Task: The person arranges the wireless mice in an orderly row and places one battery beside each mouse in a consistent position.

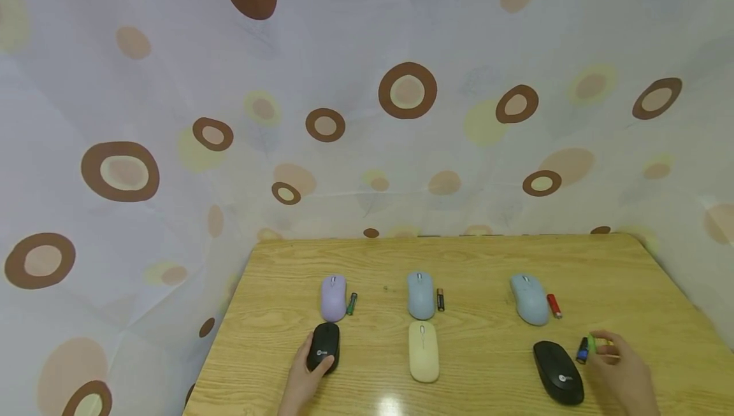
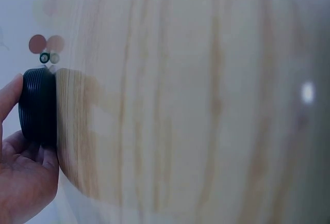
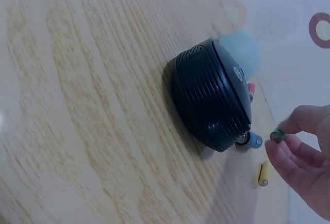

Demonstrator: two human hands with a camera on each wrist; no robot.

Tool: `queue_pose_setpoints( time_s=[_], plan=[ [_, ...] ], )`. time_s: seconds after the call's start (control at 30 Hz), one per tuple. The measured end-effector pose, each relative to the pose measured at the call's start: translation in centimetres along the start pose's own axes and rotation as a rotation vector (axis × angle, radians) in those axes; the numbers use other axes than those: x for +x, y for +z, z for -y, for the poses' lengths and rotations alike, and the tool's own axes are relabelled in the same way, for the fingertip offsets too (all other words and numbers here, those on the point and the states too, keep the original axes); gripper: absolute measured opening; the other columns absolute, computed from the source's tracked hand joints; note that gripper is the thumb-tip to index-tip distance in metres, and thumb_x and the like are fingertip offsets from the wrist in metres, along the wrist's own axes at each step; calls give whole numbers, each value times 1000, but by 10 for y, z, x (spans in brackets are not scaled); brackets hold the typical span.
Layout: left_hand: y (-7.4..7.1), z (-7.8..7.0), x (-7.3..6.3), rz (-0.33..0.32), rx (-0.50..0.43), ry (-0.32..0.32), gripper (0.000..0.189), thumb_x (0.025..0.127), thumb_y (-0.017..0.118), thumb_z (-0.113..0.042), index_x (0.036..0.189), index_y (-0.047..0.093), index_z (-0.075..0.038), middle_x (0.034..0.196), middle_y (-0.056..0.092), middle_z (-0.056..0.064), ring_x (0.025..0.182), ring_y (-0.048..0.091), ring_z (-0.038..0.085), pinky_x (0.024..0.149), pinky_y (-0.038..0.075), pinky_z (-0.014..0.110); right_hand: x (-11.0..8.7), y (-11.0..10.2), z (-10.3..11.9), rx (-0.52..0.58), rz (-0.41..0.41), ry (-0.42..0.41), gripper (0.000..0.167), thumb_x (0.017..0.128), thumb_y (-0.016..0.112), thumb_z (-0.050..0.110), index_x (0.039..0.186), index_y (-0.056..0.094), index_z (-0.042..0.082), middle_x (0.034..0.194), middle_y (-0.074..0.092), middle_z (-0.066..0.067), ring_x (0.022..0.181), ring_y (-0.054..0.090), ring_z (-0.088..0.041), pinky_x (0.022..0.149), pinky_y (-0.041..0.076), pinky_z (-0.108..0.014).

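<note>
My left hand [image 1: 301,381] grips a black computer mouse [image 1: 325,344] by its sides, at the front left of the table. The left wrist view shows this mouse [image 2: 38,105] edge-on, fingers and thumb about its ribbed sides. At the front right, my right hand [image 1: 625,371] pinches a small green battery [image 3: 278,134] between thumb and fingertips. A blue battery [image 1: 582,351] lies just left of these fingertips, beside a second black mouse [image 1: 559,372]. Beneath the hand is a yellow battery [image 3: 263,174], partly hidden in the head view.
Farther back on the wooden table [image 1: 487,365] are a purple mouse [image 1: 334,298] with a green battery [image 1: 352,303], a blue mouse [image 1: 421,295] with a black battery [image 1: 440,299], and another blue mouse [image 1: 530,299] with a red battery [image 1: 554,306]. A yellow mouse [image 1: 424,352] lies front middle.
</note>
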State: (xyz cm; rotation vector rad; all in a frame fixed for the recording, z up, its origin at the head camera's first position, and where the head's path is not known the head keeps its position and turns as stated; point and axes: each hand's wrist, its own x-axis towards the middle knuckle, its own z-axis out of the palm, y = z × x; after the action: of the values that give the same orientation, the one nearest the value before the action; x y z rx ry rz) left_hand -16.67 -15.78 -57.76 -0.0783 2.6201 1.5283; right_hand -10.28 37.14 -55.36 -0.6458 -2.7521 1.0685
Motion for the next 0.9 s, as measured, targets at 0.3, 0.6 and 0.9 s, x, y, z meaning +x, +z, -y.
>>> queue_pose_setpoints(
  time_s=[0.3,0.6,0.9],
  plan=[
    [-1,-1,2,6,4,-1,78,84,66,-32,139,27,8,138,28,35,126,27,51,99,28,60,-3,2,7,-39,200,-92,38,82,58,3,117,49,-8,85,59,-11,83,60,-36,67,50,-45],
    [1,1,2,-1,-4,-9,78,83,67,-30,139,28,7,138,30,34,126,27,50,100,27,59,4,7,-3,-94,278,-20,42,79,63,3,116,49,-11,84,60,-14,83,59,-38,64,49,-43],
    [0,0,1,0,11,-3,78,83,66,-31,139,28,8,138,30,34,126,28,50,100,27,58,3,11,-7,-133,294,43,41,79,63,2,115,49,-12,81,59,-11,74,56,-25,59,45,-37]
  ],
)
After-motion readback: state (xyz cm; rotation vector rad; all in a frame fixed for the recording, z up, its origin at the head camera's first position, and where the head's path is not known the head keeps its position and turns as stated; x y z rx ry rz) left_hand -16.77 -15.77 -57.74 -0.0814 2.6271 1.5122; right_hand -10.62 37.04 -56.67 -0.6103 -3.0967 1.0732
